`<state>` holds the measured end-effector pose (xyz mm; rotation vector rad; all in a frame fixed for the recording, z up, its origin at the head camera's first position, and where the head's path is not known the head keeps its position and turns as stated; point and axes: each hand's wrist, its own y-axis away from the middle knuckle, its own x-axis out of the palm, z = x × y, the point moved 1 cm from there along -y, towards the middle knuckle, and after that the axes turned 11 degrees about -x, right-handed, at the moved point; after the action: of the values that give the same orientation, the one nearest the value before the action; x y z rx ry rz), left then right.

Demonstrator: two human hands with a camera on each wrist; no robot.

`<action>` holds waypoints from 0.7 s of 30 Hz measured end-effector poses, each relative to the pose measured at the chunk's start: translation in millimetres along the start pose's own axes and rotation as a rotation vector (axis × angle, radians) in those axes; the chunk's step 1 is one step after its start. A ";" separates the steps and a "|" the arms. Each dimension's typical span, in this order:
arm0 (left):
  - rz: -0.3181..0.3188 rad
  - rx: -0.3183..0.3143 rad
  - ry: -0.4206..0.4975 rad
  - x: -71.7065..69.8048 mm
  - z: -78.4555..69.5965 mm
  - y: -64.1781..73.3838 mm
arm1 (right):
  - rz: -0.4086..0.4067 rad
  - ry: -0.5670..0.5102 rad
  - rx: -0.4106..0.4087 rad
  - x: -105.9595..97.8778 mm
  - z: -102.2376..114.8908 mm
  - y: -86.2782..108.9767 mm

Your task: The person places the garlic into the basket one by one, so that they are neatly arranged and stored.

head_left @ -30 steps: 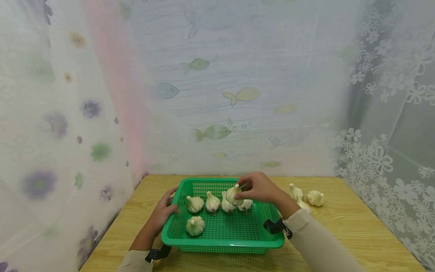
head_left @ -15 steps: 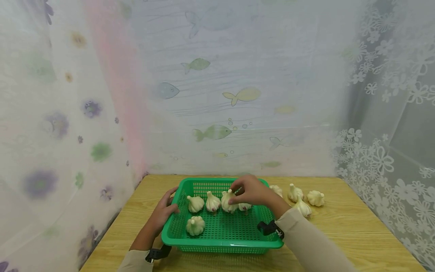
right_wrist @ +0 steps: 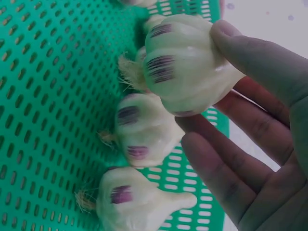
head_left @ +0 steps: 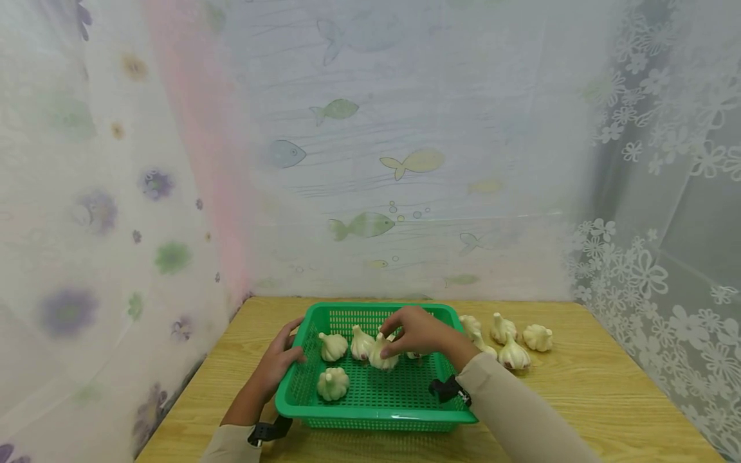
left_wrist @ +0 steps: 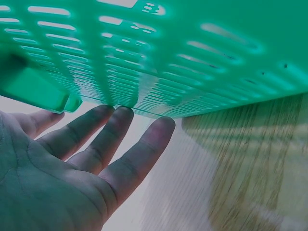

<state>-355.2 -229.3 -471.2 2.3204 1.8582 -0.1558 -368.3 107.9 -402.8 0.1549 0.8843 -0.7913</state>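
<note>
A garlic bulb (head_left: 383, 352) is pinched by its neck between the thumb and fingers of my right hand (head_left: 418, 331), over the green plastic basket (head_left: 379, 416). In the right wrist view the held bulb (right_wrist: 187, 65) shows purple streaks, with its stem toward my palm. My left hand (head_left: 274, 360) holds the basket's left side, thumb over the rim. The left wrist view shows its fingers (left_wrist: 156, 134) fairly straight against the slotted outer wall. More bulbs sit in the basket: a left bulb (head_left: 333, 347), a middle bulb (head_left: 361, 341) and a front bulb (head_left: 332, 384). My right hand partly hides others.
On the wooden table (head_left: 602, 392), right of the basket, lie several more garlic bulbs (head_left: 514, 355), including one far-right bulb (head_left: 538, 337). A printed fish curtain (head_left: 405, 193) hangs behind the table, with floral curtains on both sides.
My right hand has moved left, downward and closer with the garlic bulb. More bulbs on the table at right have come into sight behind my arm. The left hand stays put.
</note>
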 end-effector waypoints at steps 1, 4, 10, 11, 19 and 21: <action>-0.001 0.001 0.002 -0.1 0.0 0.1 | 0.007 -0.005 -0.003 1.0 0.5 -1.1; 0.002 0.005 -0.002 -0.6 0.5 -0.1 | 0.029 -0.002 -0.001 4.3 2.2 -4.2; -0.010 -0.001 -0.003 -1.5 3.1 -3.0 | 0.064 0.037 -0.010 9.1 5.4 -9.5; -0.010 -0.001 -0.002 -1.5 3.4 -3.4 | 0.067 0.042 -0.013 9.7 5.3 -10.6; 0.005 0.002 -0.001 -1.1 3.1 -2.5 | 0.096 0.132 -0.076 18.5 0.4 -20.6; 0.001 -0.001 -0.001 -0.9 2.8 -1.7 | 0.107 0.151 -0.082 21.1 -1.0 -23.0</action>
<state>-357.0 -230.3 -473.9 2.3202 1.8562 -0.1549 -376.5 80.3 -414.7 0.1896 1.0413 -0.6487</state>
